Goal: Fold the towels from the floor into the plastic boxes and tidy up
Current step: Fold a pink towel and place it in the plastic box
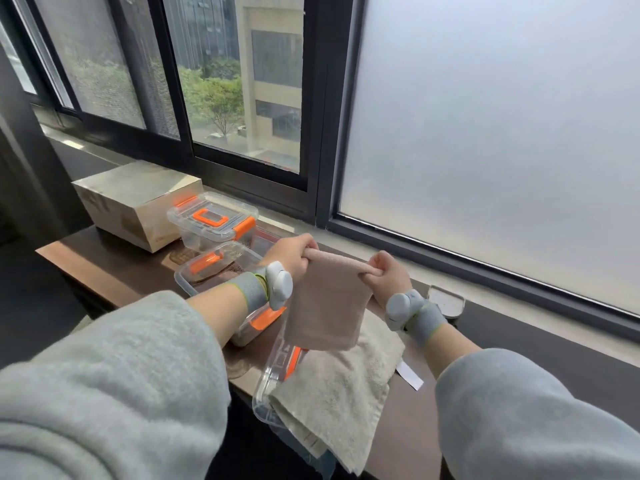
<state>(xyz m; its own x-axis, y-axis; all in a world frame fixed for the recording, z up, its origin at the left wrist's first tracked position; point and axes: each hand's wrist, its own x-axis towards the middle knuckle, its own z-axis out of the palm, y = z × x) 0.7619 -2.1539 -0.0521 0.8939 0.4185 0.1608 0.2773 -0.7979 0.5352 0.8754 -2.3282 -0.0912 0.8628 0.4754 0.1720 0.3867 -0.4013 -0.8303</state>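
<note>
A pink towel (327,301) hangs folded in the air above the table. My left hand (292,252) grips its upper left corner and my right hand (388,275) grips its upper right corner. Below it a beige towel (341,389) lies draped over a clear plastic box (268,379) at the table's near edge. A second clear box (221,263) with orange clips stands behind my left wrist, with something dark inside. A third clear box (213,220) with an orange handle and a closed lid stands further back.
A cardboard box (136,199) sits at the far left of the dark wooden table (114,268). A small grey tray (446,301) rests by the window sill. A white paper slip (410,375) lies right of the beige towel. Windows run along the far side.
</note>
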